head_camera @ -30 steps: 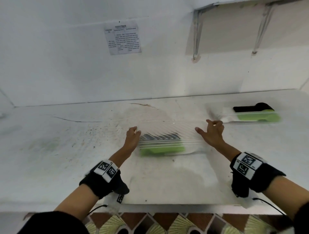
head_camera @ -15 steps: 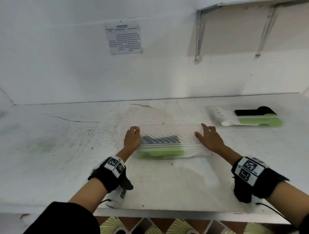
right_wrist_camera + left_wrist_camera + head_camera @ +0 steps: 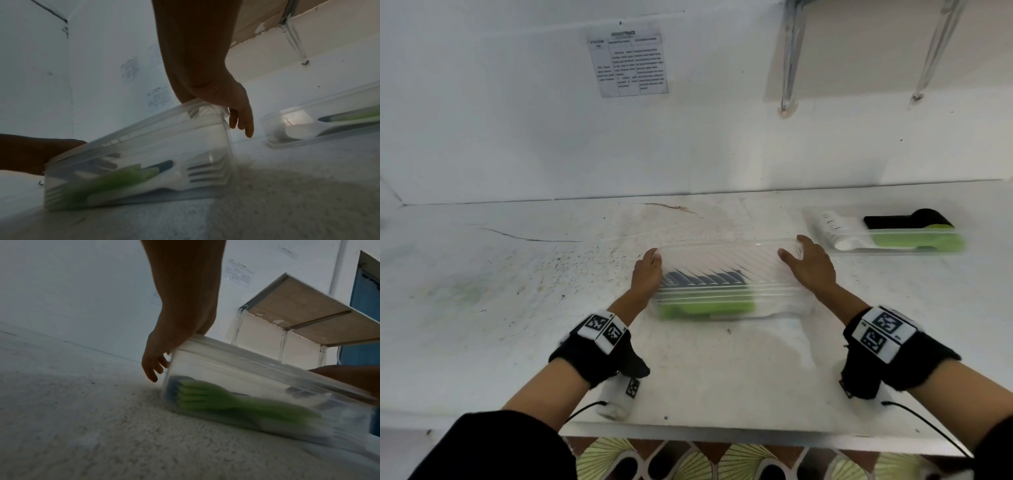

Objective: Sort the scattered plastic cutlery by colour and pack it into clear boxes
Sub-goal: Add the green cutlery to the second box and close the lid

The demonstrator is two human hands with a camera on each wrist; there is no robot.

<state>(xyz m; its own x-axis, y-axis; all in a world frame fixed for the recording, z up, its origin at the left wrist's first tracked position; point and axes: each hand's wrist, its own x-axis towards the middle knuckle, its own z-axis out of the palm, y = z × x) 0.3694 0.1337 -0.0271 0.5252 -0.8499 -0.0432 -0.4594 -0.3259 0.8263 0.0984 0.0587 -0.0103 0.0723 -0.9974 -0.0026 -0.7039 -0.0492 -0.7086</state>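
Clear box (image 3: 729, 274) w/ lid on, centre of white counter (image 3: 482, 308), green cutlery (image 3: 705, 306) + dark pieces inside, near edge. L hand (image 3: 647, 274) on box's left end: palm over lid corner, fingers (image 3: 153, 368) relaxed, slightly parted, hanging down end wall; can't tell if tips touch it. R hand (image 3: 811, 263) flat on right end of lid, fingers (image 3: 244, 120) straight, close together, drooping past far corner. Second clear box (image 3: 835, 246) well apart to the right, holds white, black, green cutlery
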